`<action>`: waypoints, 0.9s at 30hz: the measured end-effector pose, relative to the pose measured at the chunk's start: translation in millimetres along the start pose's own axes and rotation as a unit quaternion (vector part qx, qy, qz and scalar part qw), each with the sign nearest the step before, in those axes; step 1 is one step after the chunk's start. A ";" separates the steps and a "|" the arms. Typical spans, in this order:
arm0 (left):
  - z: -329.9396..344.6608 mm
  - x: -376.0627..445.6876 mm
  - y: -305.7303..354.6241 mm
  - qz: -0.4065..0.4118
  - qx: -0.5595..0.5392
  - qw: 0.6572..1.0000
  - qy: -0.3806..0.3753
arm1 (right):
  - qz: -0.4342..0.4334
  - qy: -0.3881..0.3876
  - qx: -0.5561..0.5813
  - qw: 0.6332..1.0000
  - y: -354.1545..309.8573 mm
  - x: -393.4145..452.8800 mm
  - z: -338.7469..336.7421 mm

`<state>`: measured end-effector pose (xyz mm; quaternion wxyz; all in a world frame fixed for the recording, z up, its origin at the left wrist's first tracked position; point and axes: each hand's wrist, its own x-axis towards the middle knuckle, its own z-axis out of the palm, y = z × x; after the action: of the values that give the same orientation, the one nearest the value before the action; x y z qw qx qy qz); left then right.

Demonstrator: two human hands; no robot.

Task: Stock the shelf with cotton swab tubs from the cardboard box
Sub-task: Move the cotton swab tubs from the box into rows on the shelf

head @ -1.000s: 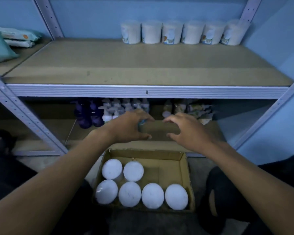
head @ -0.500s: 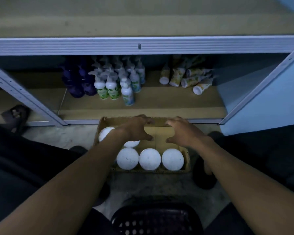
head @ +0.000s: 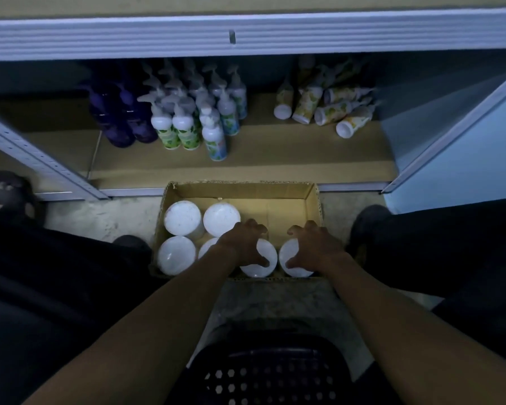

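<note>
Both hands, left [head: 246, 244] and right [head: 313, 245], claw over separate tubs [head: 259, 260] in the cardboard box [head: 314, 200].

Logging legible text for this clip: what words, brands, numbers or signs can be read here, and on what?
No text can be read in this frame.
Pump bottles: printed green and blue labels, too blurred to read.
Tubes lying on the lower shelf: yellow-green print, too small to read.
Tub lids in the cardboard box: plain white, no lettering visible.
</note>
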<state>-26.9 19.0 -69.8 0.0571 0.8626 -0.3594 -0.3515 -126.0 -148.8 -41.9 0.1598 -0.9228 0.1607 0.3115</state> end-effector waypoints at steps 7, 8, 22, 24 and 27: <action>26.8 14.5 15.0 -0.007 0.038 0.999 -0.026 | 0.002 -0.016 0.009 1.000 3.0 9.4 14.4; 29.3 16.0 14.4 -0.006 0.041 0.999 -0.025 | 0.002 -0.021 0.010 1.000 3.5 10.3 15.7; 37.3 23.3 8.8 -0.024 0.017 1.000 -0.006 | 0.011 -0.011 0.037 0.999 3.3 20.9 37.4; 38.1 24.5 9.0 -0.028 0.005 1.000 -0.008 | 0.010 -0.017 0.046 0.999 3.8 22.5 37.9; 37.2 26.6 8.7 -0.036 -0.013 0.999 -0.013 | 0.010 -0.028 0.061 0.998 5.6 25.4 37.8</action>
<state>-42.9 0.7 -109.5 0.0512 0.8697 -0.3236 -0.3692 -128.8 -143.9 -87.4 0.2167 -0.9007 0.1845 0.3281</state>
